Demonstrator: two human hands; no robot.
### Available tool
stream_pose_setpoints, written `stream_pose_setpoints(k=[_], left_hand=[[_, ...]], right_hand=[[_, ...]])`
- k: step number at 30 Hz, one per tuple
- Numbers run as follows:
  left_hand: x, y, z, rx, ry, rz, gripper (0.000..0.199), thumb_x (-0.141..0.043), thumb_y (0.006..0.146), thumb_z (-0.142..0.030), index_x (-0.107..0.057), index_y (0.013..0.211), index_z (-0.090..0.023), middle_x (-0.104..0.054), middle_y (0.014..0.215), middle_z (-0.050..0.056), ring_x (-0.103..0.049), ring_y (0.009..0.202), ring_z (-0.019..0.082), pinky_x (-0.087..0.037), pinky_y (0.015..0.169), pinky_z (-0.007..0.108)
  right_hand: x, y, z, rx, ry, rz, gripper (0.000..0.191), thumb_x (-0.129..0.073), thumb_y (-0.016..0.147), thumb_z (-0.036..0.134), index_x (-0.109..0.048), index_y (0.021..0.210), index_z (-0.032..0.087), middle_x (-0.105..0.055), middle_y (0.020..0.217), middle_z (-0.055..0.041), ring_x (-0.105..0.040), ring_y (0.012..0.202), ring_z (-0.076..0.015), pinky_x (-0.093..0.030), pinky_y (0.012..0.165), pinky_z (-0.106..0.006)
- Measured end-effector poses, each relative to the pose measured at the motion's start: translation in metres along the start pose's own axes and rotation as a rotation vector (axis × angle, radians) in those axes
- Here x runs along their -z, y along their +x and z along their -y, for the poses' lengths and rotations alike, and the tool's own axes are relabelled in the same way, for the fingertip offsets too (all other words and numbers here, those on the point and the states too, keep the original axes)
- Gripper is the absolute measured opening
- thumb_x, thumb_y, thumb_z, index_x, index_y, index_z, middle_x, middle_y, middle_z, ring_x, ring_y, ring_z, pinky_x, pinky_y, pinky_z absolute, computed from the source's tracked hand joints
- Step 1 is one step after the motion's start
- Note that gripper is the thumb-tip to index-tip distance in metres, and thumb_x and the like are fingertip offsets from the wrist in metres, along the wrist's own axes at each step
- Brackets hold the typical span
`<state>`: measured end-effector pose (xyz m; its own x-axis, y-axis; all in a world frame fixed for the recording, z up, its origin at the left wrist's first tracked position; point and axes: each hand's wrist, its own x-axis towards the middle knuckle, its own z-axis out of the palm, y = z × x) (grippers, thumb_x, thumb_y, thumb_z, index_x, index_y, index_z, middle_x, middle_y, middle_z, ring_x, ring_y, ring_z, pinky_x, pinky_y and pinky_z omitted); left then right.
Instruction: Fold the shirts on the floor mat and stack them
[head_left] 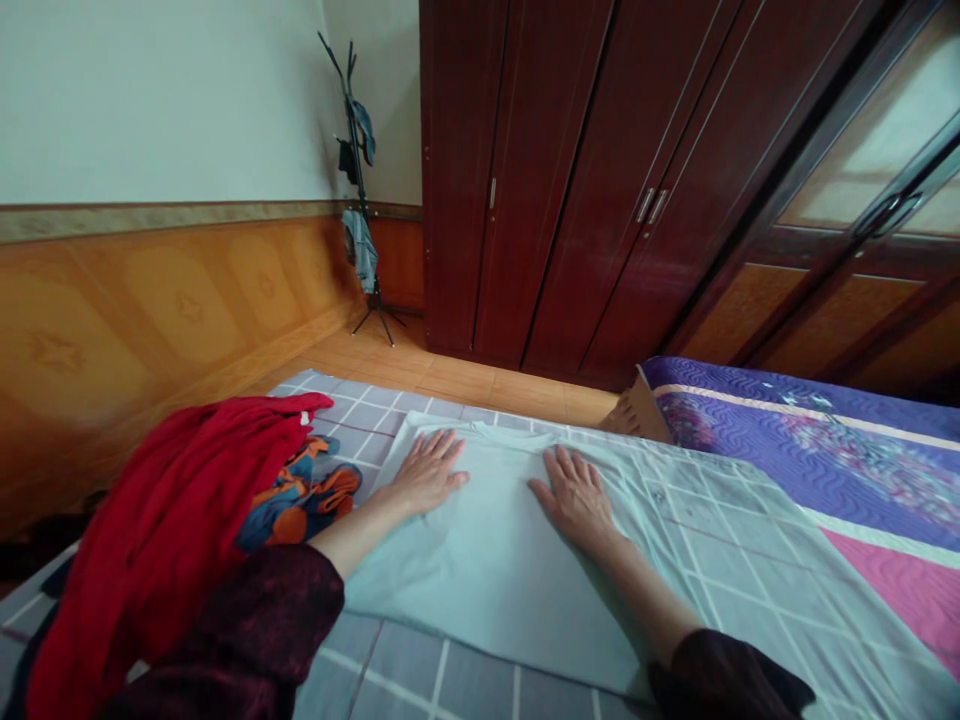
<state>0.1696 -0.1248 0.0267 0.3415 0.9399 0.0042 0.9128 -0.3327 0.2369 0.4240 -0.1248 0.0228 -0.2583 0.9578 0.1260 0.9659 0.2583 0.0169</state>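
Observation:
A pale mint-white shirt lies spread on a grey checked bedsheet, its neckline toward the far edge. My left hand rests flat on the shirt's upper left part, fingers apart. On the upper right part lies my right hand, palm down with the thumb spread. Neither hand grips anything. Small wrinkles show in the fabric to the right of my right hand.
A red cloth and a blue and orange garment lie at the left. Beyond the bed stand a coat rack and a dark red wardrobe. A purple floral mattress is at the right.

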Motion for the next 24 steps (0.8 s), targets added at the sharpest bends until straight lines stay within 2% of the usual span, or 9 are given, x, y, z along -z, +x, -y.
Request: stream_pose_setpoints(k=[2,5,7,12,14,17,19,21,24], left_hand=[[0.001,0.003,0.005,0.010,0.005,-0.029,0.060,-0.034,0.094,-0.047,-0.028,0.146,-0.017,-0.020,0.155,0.011,-0.009,0.143,0.029,-0.006,0.113,0.054],[0.003,0.013,0.001,-0.039,-0.016,-0.029,0.057,-0.034,0.094,-0.047,-0.026,0.146,-0.025,-0.019,0.156,0.003,-0.008,0.144,0.024,-0.005,0.115,0.049],[0.006,0.020,-0.001,0.006,-0.028,-0.005,0.056,-0.034,0.094,-0.047,-0.028,0.145,-0.027,-0.021,0.155,0.003,-0.011,0.143,0.025,-0.007,0.114,0.050],[0.021,0.014,-0.006,0.135,-0.031,-0.011,0.058,-0.036,0.093,-0.042,-0.030,0.145,-0.016,-0.022,0.153,0.014,-0.010,0.142,0.034,-0.006,0.110,0.061],[0.022,-0.005,-0.022,0.056,-0.044,-0.004,0.058,-0.037,0.093,-0.043,-0.029,0.145,-0.020,-0.020,0.155,0.009,-0.008,0.143,0.029,-0.006,0.113,0.056],[0.010,-0.050,-0.048,-0.150,-0.076,0.038,0.059,-0.037,0.093,-0.044,-0.024,0.147,-0.024,-0.017,0.156,0.005,-0.007,0.144,0.024,-0.008,0.115,0.049],[0.000,-0.084,-0.052,-0.200,-0.075,0.061,0.062,-0.038,0.093,-0.045,-0.021,0.148,-0.023,-0.015,0.156,0.006,-0.006,0.144,0.024,-0.008,0.115,0.049],[-0.006,-0.117,-0.039,-0.133,-0.046,0.068,0.065,-0.041,0.092,-0.047,-0.021,0.148,-0.022,-0.012,0.156,0.007,-0.005,0.144,0.025,-0.007,0.115,0.049],[-0.001,-0.154,-0.010,0.036,0.006,0.069,0.070,-0.040,0.091,-0.051,-0.021,0.148,-0.016,-0.008,0.155,0.012,-0.001,0.143,0.029,-0.010,0.115,0.050]], right_hand=[[-0.002,0.000,-0.008,-0.052,-0.038,-0.018,0.064,-0.040,0.093,0.049,-0.038,0.141,0.007,-0.031,0.148,-0.0205,-0.028,0.135,-0.0368,-0.023,0.107,-0.051],[-0.002,0.001,-0.006,0.098,-0.008,0.015,0.064,-0.037,0.093,0.052,-0.034,0.144,0.015,-0.027,0.151,-0.0141,-0.024,0.138,-0.0333,-0.020,0.109,-0.048],[-0.001,0.003,-0.006,0.126,0.011,0.057,0.061,-0.033,0.094,0.053,-0.034,0.144,0.019,-0.029,0.151,-0.0107,-0.024,0.138,-0.0318,-0.021,0.109,-0.048],[0.012,-0.005,-0.011,-0.148,-0.085,0.019,0.065,-0.041,0.093,0.050,-0.036,0.142,0.007,-0.030,0.148,-0.0224,-0.027,0.135,-0.0382,-0.024,0.106,-0.052],[0.016,-0.023,0.006,-0.062,-0.072,-0.013,0.064,-0.043,0.093,0.047,-0.035,0.143,0.007,-0.026,0.149,-0.0221,-0.026,0.136,-0.0381,-0.024,0.107,-0.051],[0.014,-0.064,0.040,0.265,0.025,-0.013,0.059,-0.037,0.095,0.046,-0.031,0.146,0.016,-0.025,0.152,-0.0138,-0.024,0.139,-0.0312,-0.026,0.109,-0.046],[0.008,-0.090,0.046,0.421,0.059,-0.021,0.059,-0.034,0.095,0.049,-0.030,0.146,0.021,-0.027,0.152,-0.0098,-0.024,0.139,-0.0282,-0.026,0.110,-0.046],[0.000,-0.110,0.027,0.403,0.040,-0.054,0.060,-0.035,0.094,0.052,-0.033,0.145,0.022,-0.030,0.151,-0.0094,-0.026,0.138,-0.0287,-0.027,0.109,-0.048],[-0.009,-0.129,-0.027,0.156,-0.029,-0.132,0.063,-0.034,0.092,0.056,-0.043,0.139,0.014,-0.039,0.145,-0.0156,-0.031,0.135,-0.0335,-0.032,0.105,-0.052]])
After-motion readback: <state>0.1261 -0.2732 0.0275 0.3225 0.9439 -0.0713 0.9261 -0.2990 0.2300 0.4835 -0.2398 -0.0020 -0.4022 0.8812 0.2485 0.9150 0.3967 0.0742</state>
